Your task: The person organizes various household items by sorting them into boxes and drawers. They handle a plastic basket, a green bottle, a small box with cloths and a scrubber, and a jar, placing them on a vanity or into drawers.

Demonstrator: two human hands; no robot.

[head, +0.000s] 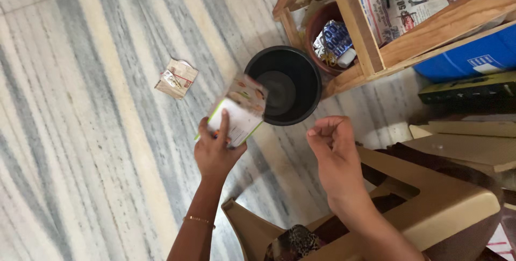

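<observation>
While the left hand (214, 151) grips a flat, glossy cardboard carton (239, 110) by its lower end, the carton's long axis runs from seven o'clock up toward one o'clock, its upper end overlapping the rim of the round black plastic bin (298, 81), whose visible dark inside shows no contents. At three o'clock from the carton, the right hand (334, 156) hangs loosely curled, holding nothing. A crumpled paper wrapper (176, 78) lies on the streaked marble floor (80, 132) at ten o'clock. Printed packets fill a terracotta pot (318, 27) under the wooden rack (371, 40).
</observation>
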